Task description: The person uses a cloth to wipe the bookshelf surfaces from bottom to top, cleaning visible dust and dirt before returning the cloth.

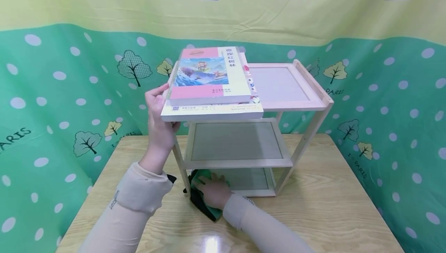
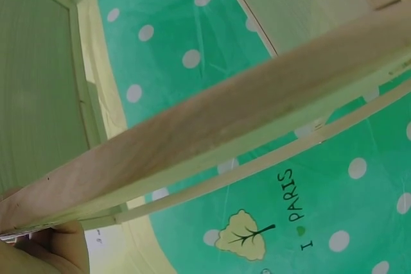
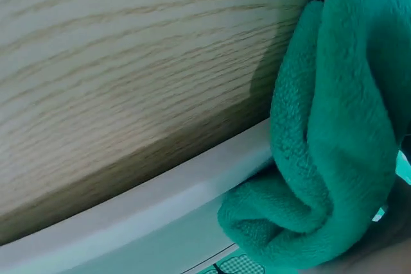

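Note:
A three-tier wooden shelf rack (image 1: 238, 164) stands on the table. On the left of its top tier lie stacked books (image 1: 205, 77), a pink-and-cream one uppermost. My left hand (image 1: 160, 117) grips the rack's upper left corner beside the books, its fingers near their left edge. In the left wrist view, part of that hand (image 2: 61, 248) shows below a wooden rail (image 2: 212, 110). Down at the bottom tier's left front, my right hand (image 1: 214, 192) presses a green cloth (image 3: 340, 126) with dark edging, its fingers spread over it. The cloth is bunched against the tier's pale edge.
The rack's left front leg (image 1: 181, 162) rises next to the cloth, and its right front leg (image 1: 301, 148) slants on the other side. The middle tier (image 1: 237, 141) overhangs my right hand. Behind the wooden table (image 1: 334, 206) hangs a green-and-yellow printed curtain (image 1: 87, 90).

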Motion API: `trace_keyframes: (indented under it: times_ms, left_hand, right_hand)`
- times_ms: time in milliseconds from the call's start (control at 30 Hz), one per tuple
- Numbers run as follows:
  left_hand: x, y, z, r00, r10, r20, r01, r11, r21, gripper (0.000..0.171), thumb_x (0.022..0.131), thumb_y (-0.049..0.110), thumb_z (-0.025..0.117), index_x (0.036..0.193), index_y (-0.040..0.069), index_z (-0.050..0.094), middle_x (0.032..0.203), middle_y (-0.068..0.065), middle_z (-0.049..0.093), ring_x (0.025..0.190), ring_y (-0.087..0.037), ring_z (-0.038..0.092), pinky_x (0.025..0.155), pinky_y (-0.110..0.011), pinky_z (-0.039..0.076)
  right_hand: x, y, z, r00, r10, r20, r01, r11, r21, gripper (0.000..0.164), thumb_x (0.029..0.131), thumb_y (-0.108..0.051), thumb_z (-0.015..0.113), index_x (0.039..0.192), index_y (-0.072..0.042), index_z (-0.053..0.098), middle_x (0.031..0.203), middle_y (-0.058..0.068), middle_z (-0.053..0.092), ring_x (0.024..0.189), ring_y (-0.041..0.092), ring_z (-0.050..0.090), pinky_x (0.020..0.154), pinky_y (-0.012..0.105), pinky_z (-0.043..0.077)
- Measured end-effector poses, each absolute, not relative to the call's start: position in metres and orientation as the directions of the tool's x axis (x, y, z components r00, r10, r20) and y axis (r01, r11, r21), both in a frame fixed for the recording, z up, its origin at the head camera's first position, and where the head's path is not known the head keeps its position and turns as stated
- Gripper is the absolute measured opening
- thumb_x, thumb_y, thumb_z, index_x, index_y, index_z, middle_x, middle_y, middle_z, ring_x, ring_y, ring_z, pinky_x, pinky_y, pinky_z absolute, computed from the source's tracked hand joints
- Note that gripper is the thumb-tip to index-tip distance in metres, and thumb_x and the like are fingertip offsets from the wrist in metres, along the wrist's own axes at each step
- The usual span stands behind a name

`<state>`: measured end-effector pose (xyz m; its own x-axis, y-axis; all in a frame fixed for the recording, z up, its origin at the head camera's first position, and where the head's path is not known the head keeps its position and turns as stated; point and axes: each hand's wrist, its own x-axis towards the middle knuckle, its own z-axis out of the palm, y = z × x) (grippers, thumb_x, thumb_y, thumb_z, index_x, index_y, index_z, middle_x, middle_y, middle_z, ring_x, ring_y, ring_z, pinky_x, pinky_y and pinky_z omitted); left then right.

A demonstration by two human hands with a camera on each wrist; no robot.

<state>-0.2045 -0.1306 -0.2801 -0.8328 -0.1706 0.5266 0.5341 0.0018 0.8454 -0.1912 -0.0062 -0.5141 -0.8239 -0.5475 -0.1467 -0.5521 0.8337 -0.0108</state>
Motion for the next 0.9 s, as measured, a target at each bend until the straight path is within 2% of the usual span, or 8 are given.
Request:
trace_keyframes:
  times_ms: [300, 800, 900]
  left_hand:
    - [-0.204, -0.131, -0.281, -0.829, -0.168, 0.533, 0.542, -0.008, 0.840, 0.044, 0.099, 0.039, 0.025, 0.132, 0.011, 0.035, 0.063, 0.004, 0.053, 0.038, -0.007, 0.024, 0.036, -0.021, 0.021]
    - [-0.204, -0.130, -0.280, -0.829, -0.181, 0.529, 0.540, -0.017, 0.841, 0.045, 0.098, 0.038, 0.026, 0.132, 0.011, 0.035, 0.061, 0.006, 0.053, 0.037, -0.007, 0.025, 0.036, -0.021, 0.020]
    - [-0.204, -0.131, -0.281, -0.826, -0.181, 0.534, 0.544, -0.009, 0.839, 0.045, 0.098, 0.039, 0.026, 0.132, 0.011, 0.035, 0.062, 0.006, 0.053, 0.038, -0.007, 0.025, 0.036, -0.022, 0.020]
  right_hand:
    - [-0.188, -0.004, -0.519, -0.840, -0.526, -0.133, -0.517, 0.850, -0.099, 0.051, 0.096, -0.016, 0.051, 0.143, -0.037, 0.051, 0.150, -0.001, 0.048, 0.135, 0.039, 0.045, 0.099, 0.061, 0.046]
    - [-0.176, 0.000, -0.515, -0.843, -0.538, -0.025, -0.536, 0.842, -0.063, 0.043, 0.098, -0.020, 0.056, 0.140, -0.031, 0.055, 0.139, -0.001, 0.057, 0.125, 0.038, 0.055, 0.089, 0.058, 0.053]
    - [-0.175, 0.002, -0.517, -0.846, -0.533, -0.017, -0.530, 0.844, -0.084, 0.044, 0.097, -0.020, 0.057, 0.140, -0.029, 0.055, 0.138, 0.000, 0.058, 0.124, 0.038, 0.055, 0.088, 0.058, 0.053]
